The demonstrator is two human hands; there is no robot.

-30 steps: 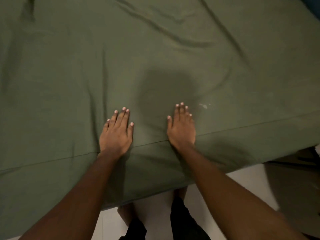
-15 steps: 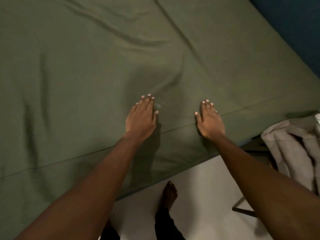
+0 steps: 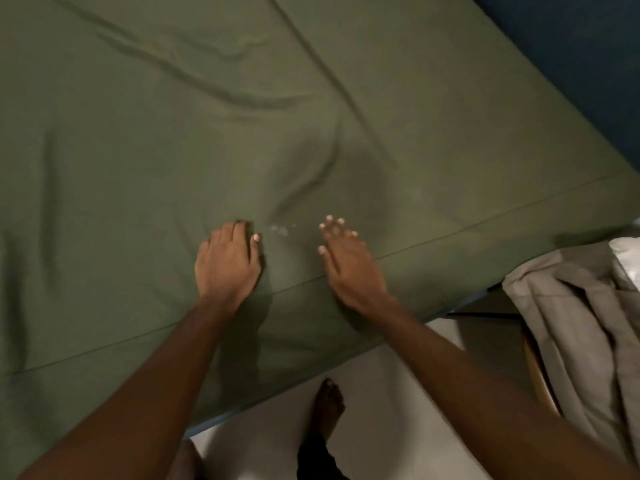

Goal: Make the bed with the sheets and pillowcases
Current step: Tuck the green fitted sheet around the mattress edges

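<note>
A matte olive-green sheet (image 3: 173,140) is covering the whole bed, its soft woven cloth lying mostly flat but creasing into several long, shallow folds that are running from the far side toward the near edge. A thin stitched seam is tracing that near edge, and below it the sheet is hanging down the side. Two bare hands are resting on the sheet just inside the near edge, close together but apart. The left hand (image 3: 227,261) is lying palm down with its fingers curling under at the tips, gripping nothing that shows. The right hand (image 3: 346,258) is lying flat with fingers straight and slightly spread, empty. Between them a small pale speckled patch (image 3: 280,230) is showing on the cloth. Beyond the bed's right corner, one rumpled beige fabric (image 3: 575,327) is draping in heavy folds. One bare foot (image 3: 329,407) is standing on the pale smooth floor (image 3: 398,410).
</note>
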